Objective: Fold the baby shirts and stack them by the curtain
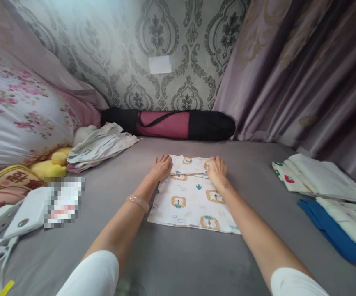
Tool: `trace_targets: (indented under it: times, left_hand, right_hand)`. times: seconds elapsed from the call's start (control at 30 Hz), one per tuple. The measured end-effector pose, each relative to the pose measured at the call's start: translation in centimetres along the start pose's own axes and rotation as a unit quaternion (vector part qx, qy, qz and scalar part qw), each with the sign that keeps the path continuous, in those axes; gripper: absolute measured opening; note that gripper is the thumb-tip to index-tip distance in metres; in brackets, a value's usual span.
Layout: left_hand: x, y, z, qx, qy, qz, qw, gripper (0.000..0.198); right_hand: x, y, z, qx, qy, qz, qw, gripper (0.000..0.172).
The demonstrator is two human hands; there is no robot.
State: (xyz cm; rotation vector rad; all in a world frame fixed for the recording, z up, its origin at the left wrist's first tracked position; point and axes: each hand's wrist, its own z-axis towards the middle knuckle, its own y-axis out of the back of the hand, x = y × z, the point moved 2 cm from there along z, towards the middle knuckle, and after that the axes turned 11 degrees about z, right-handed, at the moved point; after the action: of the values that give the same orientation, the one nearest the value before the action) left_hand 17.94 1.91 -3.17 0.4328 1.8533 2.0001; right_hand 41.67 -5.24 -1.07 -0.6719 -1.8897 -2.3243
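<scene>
On the grey bed (178, 263), a little before the rolled bag (168, 123), lies a printed cloth (190, 201). The left hand (162, 166) and right hand (217, 169) press flat on its far edge, fingers released, grasping nothing. It looks light, soft, limp; best taken at the corners.

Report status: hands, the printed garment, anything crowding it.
Hands open: left hand and right hand flat on far edge of printed garment. It lies spread on grey bed. Apart, to the right: folded clothes.
</scene>
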Motion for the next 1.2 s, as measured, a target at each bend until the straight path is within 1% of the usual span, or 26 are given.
trace_targets:
  times: [0.07, 0.1, 0.17, 0.2, 0.27, 0.33, 0.47, 0.63, 0.77, 0.97, 1.03, 1.2]
  left_hand:
    - [-1.2, 0.7, 0.0, -0.048, -0.008, 0.017, 0.999, 0.046]
    - [-1.9, 1.0, 0.1, -0.066, -0.013, 0.021, 0.997, 0.045]
    - [-3.2, 1.0, 0.3, -0.069, -0.023, 0.019, 0.997, 0.044]
    - [-3.6, 0.8, 0.4, -0.062, -0.023, 0.015, 0.998, 0.044]
    - [-3.8, 0.2, 0.5, -0.044, -0.018, 0.009, 0.999, 0.041]
    - [-3.6, -0.5, 0.5, -0.042, -0.019, 0.007, 0.999, 0.039]
    - [-2.6, -1.2, 0.1, -0.049, -0.018, 0.015, 0.999, 0.043]
    - [-1.9, -1.2, -0.3, -0.024, -0.021, 0.021, 0.999, 0.049]
    - [-1.1, -1.2, -0.6, -0.024, -0.036, 0.011, 0.999, 0.050]
    - [1.5, -1.6, -1.9, 0.001, -0.037, -0.005, 0.999, 0.055]
    - [2.4, -1.6, -2.5, -0.001, -0.038, -0.005, 0.999, 0.057]
    - [4.7, -1.6, -5.0, 0.014, 0.012, -0.014, 1.000, 0.059]
  right_hand:
    - [2.5, -0.5, -0.3, -0.023, 0.058, -0.006, 0.998, 0.041]
    - [3.9, -1.1, -0.4, -0.014, 0.099, 0.009, 0.995, 0.043]
    - [6.4, -2.6, -0.5, 0.027, 0.171, 0.035, 0.984, 0.048]
    - [7.4, -3.4, -0.6, 0.053, 0.189, 0.041, 0.980, 0.050]
    - [8.6, -4.7, -0.7, 0.090, 0.192, 0.045, 0.976, 0.054]
    - [8.9, -5.4, -0.8, 0.098, 0.181, 0.053, 0.977, 0.053]
    - [7.6, -5.3, -1.1, 0.103, 0.175, 0.064, 0.977, 0.054]
    - [4.8, -4.0, -1.6, 0.110, 0.153, 0.042, 0.981, 0.057]
    - [2.5, -2.8, -1.9, 0.113, 0.131, 0.017, 0.985, 0.058]
    - [-1.0, -1.0, -2.8, 0.112, 0.103, 0.000, 0.988, 0.056]
    - [-2.0, -0.3, -3.3, 0.104, 0.097, -0.004, 0.990, 0.054]
    - [-5.0, 2.0, -5.0, 0.100, 0.075, -0.004, 0.992, 0.052]
